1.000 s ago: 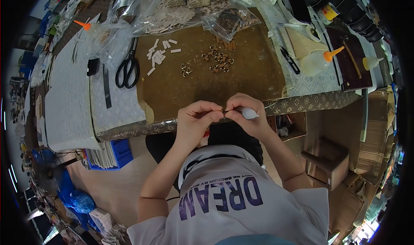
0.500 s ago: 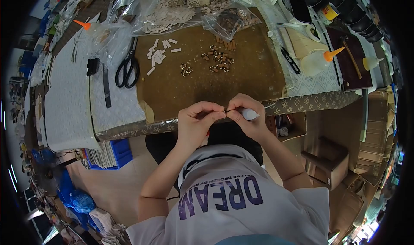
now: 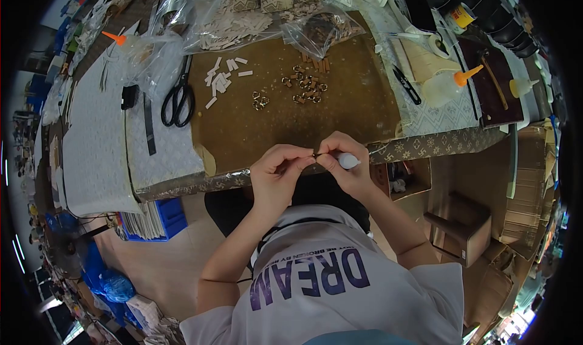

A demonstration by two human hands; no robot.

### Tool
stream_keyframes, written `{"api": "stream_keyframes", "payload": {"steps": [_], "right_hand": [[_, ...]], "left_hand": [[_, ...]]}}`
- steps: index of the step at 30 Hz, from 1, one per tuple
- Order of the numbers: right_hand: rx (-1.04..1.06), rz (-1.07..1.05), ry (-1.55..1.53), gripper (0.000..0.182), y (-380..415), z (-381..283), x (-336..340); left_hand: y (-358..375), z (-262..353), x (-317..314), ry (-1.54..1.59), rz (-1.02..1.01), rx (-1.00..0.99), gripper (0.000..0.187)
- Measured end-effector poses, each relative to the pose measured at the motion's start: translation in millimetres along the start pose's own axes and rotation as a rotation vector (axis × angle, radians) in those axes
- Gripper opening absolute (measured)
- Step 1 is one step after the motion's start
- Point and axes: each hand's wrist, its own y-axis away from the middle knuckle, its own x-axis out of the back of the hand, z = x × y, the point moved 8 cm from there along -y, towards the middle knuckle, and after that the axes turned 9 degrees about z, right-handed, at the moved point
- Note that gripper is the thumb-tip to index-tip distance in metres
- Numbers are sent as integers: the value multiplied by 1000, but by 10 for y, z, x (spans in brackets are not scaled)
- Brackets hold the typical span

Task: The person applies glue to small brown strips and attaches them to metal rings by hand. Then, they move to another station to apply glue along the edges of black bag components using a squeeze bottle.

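Two-handed now, pinching a small piece [image 3: 315, 156] between left hand [image 3: 274, 167] and right hand [image 3: 346, 143] by the brown mat's [image 3: 261, 129] near edge, clutching a white bottle [image 3: 348, 161] in the right. Spotting brown strips [image 3: 326, 30] inside a clear bag [image 3: 296, 34], far edge!

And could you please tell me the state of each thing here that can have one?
Left hand, fingertips pinched
Right hand, fingertips pinched, gripping a small white bottle
Small piece, held between both hands
Scissors, shut
Phone, screen dark
White strips, loose
Metal clasps, in loose groups
Utility knife, blade position unclear
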Motion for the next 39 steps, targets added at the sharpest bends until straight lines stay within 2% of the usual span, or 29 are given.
{"api": "stream_keyframes", "payload": {"steps": [3,6,9,15,21,30,39], "right_hand": [[46,-16,-18,9,0,-31,4],[89,4,-42,13,-14,-59,7],[76,20,-43,17,-30,-116,15],[104,-4,-32,18,-30,-84,17],[122,-16,-27,18,-38,-81,13],[173,-36,49,15,-53,-130,20],[227,-49,99,12,-47,-171,14]], "left_hand": [[8,-75,-7,158,-3,104,13],[-6,141,36,43,45,-163,13],[10,214,75,-84,44,-232,13],[42,281,44,-137,42,-315,15],[39,272,41,-157,44,-325,15],[27,198,11,-133,41,-234,14],[80,321,-45,-247,33,-384,15]]}}
